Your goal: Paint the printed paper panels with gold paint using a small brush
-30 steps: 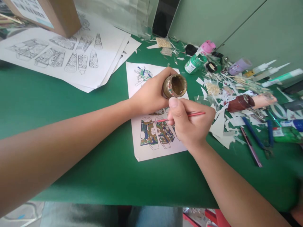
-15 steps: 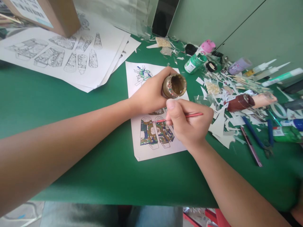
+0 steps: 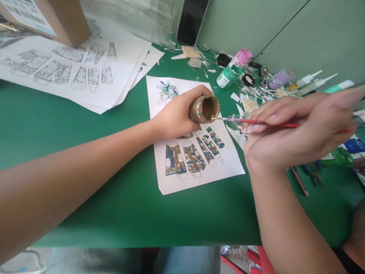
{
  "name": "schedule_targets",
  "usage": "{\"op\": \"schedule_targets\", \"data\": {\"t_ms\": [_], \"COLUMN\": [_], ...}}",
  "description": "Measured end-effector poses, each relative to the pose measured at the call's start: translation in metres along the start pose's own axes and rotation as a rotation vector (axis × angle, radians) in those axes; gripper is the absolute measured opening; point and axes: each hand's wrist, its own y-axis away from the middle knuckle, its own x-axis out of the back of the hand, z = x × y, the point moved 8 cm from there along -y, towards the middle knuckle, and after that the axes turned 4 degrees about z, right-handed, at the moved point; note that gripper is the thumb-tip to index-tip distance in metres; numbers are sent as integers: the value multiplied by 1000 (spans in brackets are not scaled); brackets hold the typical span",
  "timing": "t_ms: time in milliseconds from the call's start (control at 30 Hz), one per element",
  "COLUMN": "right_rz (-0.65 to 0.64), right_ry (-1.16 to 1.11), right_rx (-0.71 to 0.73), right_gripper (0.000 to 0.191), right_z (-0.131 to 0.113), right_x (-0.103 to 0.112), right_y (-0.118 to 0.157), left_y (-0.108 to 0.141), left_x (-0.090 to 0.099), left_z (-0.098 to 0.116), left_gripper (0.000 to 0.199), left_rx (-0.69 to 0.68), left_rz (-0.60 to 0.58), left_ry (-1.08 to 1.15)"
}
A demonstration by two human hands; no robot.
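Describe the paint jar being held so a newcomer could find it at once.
On the green table, find the painted sheet at the centre. Above its top edge the left hand grips a small gold paint jar, tilted with its open mouth facing the brush. The other paint bottles lie capped among the scraps.

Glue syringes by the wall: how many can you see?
3, in a row at the table's far right: one nearest the lilac bottle, one beside it, and a teal one partly behind the right hand. More may be hidden.
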Motion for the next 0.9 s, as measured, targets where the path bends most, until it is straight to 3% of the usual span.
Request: {"op": "schedule_targets", "data": {"t_ms": [100, 267, 433, 500, 600, 733, 900], "right_rz": [-5, -189, -360, -345, -200, -61, -161], "right_ry": [106, 194, 325, 343, 321, 97, -132], "right_rx": [29, 53, -13, -42, -80, -89, -359], "right_gripper": [50, 47, 41, 41, 46, 48, 46], "right_z": [3, 15, 24, 24, 21, 12, 15], "right_x": [3, -4, -14, -13, -5, -2, -16], "right_y": [-6, 5, 15, 13, 3, -5, 21], "left_y": [2, 3, 3, 3, 3, 4, 4], "left_x": [-1, -3, -4, -4, -4, -5, -4], "left_z": [5, 10, 11, 11, 9, 6, 3], "left_gripper": [50, 51, 51, 51, 51, 53, 53], "left_rx": [-20, -37, -41, -30, 0, 24, 17], "left_rz": [-22, -51, -56, -59, -67, -64, -29], "left_ry": [9, -7, 14, 11, -4, -26, -29]}}
